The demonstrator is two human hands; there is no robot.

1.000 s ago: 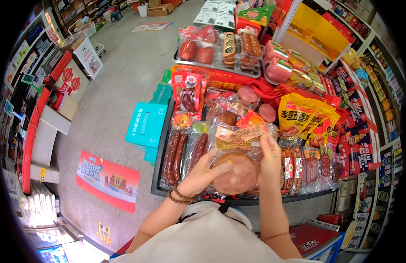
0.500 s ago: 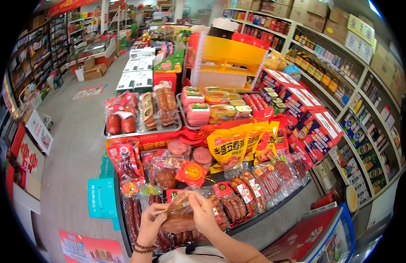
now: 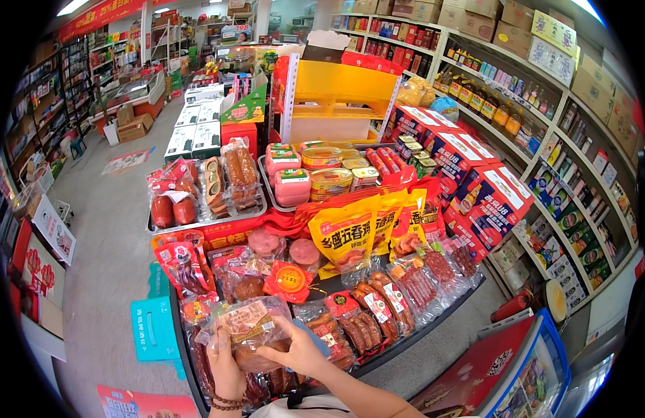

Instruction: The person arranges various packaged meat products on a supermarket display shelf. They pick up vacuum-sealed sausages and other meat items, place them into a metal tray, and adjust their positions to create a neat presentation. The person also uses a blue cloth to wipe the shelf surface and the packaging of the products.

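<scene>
A clear vacuum pack of brownish meat [image 3: 249, 319] with a tan label is held between my two hands, over the near left part of the display table. My left hand [image 3: 227, 367], with a beaded bracelet on its wrist, grips the pack's lower left edge. From the right, my right hand [image 3: 303, 354] clasps the other side, thumb on the lower front and fingers near its upper edge. Beside it lie packed sausages [image 3: 367, 326] in a row. Just beyond the pack is a red packet with a round orange centre [image 3: 289, 280].
Yellow bags [image 3: 344, 233] stand mid-table, behind packs of sliced round sausage [image 3: 305, 253]. Metal trays farther back hold sausages [image 3: 240, 174] and tins [image 3: 329, 182]. Drink cartons [image 3: 486, 202] are stacked at the right. A teal box [image 3: 152, 330] stands by the table's left side; a blue-rimmed freezer [image 3: 545, 376] is at lower right.
The meat pack has turned so its labelled face shows more fully. My left hand has shifted lower along its edge, and my right hand has moved down its side. The whole view has shifted slightly.
</scene>
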